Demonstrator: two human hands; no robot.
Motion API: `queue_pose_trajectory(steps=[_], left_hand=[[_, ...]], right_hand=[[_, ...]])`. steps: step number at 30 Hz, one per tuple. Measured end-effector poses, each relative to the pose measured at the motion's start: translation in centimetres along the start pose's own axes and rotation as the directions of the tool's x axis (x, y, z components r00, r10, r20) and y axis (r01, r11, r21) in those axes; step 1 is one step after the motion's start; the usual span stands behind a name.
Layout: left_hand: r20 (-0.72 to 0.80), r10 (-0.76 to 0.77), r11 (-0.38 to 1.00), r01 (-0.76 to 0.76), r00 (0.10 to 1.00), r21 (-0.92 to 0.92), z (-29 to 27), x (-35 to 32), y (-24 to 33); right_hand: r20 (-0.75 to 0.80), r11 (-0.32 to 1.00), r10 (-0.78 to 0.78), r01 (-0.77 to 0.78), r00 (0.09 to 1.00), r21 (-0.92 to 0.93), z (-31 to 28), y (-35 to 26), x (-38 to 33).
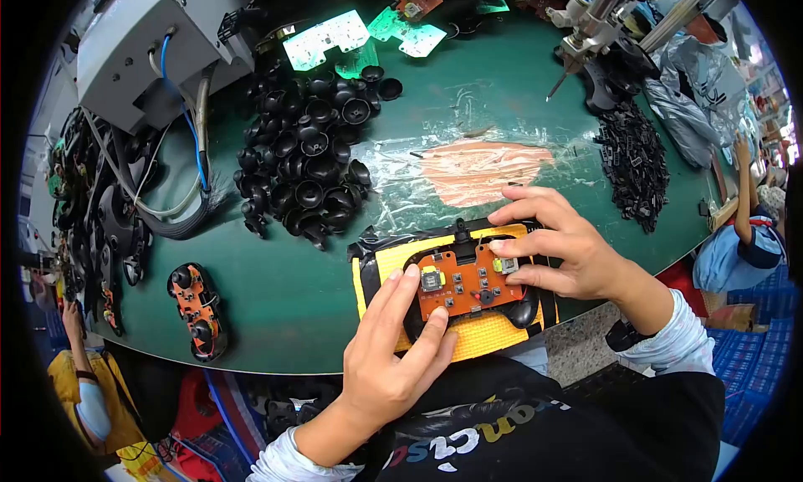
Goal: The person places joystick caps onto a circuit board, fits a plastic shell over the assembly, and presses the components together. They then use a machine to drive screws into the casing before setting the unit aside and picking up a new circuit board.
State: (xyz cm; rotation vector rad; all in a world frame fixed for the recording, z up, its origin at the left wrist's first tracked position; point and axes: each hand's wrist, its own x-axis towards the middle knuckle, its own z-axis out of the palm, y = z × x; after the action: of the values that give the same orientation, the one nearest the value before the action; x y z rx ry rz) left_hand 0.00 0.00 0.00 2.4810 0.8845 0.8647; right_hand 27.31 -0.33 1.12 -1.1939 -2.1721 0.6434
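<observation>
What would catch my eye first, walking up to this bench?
Probably the orange circuit board, seated in a black controller shell on a yellow pad at the near edge, with the left hand and right hand pressing on it. Behind it lies a heap of black thumbstick caps.

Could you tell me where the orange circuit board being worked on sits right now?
In the head view, the orange circuit board sits low centre in a black controller shell on a yellow pad, between both hands.

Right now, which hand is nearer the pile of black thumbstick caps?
Left. The left hand rests on the orange circuit board, below the pile of black thumbstick caps. The right hand sits at the board's far right end, farther from the pile.
</observation>
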Motion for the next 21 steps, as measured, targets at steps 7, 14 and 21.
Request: queue_pose_trajectory(steps=[7, 14, 21], left_hand=[[0.099, -0.222, 0.950, 0.238, 0.970, -0.202, -3.9, 0.7, -0.2], [0.053, -0.070, 0.996, 0.067, 0.996, 0.056, -2.8, 1.4, 0.0], [0.148, -0.168, 0.984, 0.156, 0.975, 0.090, -2.8, 2.3, 0.3]], right_hand=[[-0.030, 0.997, 0.043, -0.045, 0.999, -0.055, -0.5, -1.2, -0.1], [-0.045, 0.996, 0.035, -0.039, 0.998, -0.086, -0.1, -1.2, 0.1], [-0.047, 0.995, 0.027, -0.032, 0.999, -0.093, -0.3, -1.2, 0.2]])
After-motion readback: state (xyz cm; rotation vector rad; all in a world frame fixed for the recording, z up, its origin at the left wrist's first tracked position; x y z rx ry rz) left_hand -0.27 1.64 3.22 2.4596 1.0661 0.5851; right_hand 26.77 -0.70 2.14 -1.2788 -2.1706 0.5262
